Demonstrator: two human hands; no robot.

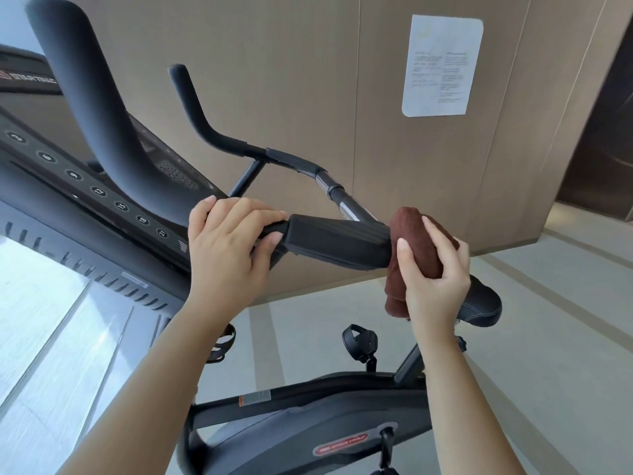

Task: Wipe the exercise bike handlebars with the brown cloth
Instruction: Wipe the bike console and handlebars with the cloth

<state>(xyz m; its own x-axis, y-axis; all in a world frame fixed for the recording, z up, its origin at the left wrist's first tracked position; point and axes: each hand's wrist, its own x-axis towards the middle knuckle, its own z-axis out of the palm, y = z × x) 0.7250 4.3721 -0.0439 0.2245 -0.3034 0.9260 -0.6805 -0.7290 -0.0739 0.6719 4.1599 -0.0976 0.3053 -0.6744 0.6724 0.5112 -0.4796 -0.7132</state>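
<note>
The black exercise bike handlebars (337, 240) cross the middle of the view, with a near horn rising at upper left and a far horn behind it. My left hand (227, 248) grips the near bar where the thick black pad begins. My right hand (433, 272) holds the brown cloth (411, 234), which is wrapped around the right end of that pad and hangs down below it. The bar under the cloth is hidden.
The bike's saddle (481, 305), pedals (359, 341) and dark body (308, 423) lie below my arms. A treadmill console (85, 186) fills the left side. A tan panelled wall with a paper notice (442, 65) stands behind. Grey floor lies to the right.
</note>
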